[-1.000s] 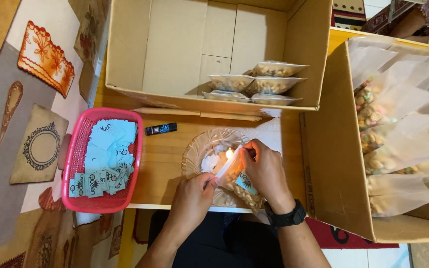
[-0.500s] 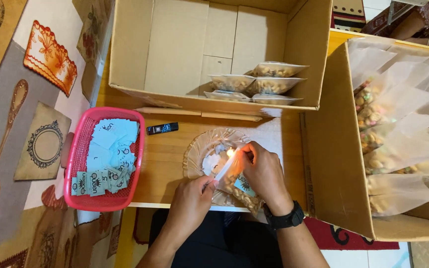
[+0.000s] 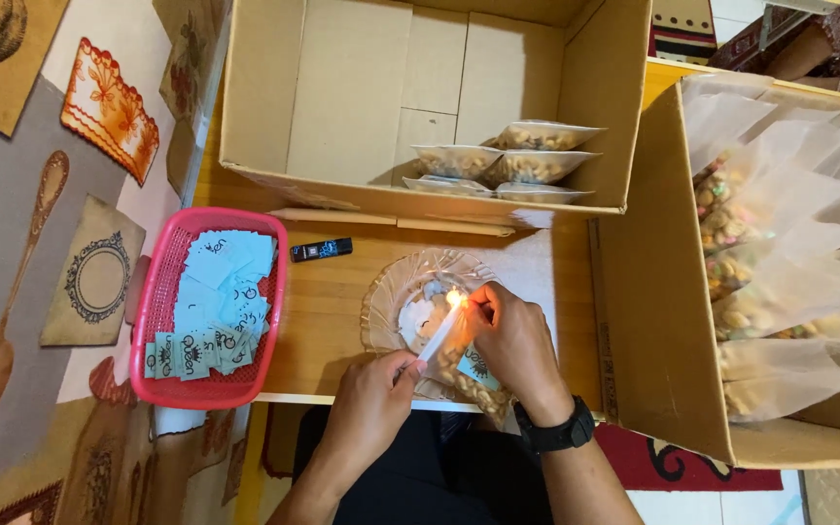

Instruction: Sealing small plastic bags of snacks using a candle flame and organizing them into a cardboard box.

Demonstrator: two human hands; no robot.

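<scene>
White candle (image 3: 437, 333): low in the middle of the frame, lit, slanting up to the right.
Left hand (image 3: 371, 403): fingers pinch its lower end.
Right hand (image 3: 512, 340): fingers grip a snack bag (image 3: 473, 374) at the flame.
Glass plate (image 3: 396, 292): underneath.
Pink basket (image 3: 162, 321): left.
Cardboard boxes (image 3: 342, 107): above, right.

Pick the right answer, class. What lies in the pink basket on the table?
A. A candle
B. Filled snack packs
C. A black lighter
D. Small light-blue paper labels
D: the pink basket holds a heap of small light-blue paper labels; the snack packs sit in the cardboard box, and the black lighter lies on the table beside the basket.
</scene>
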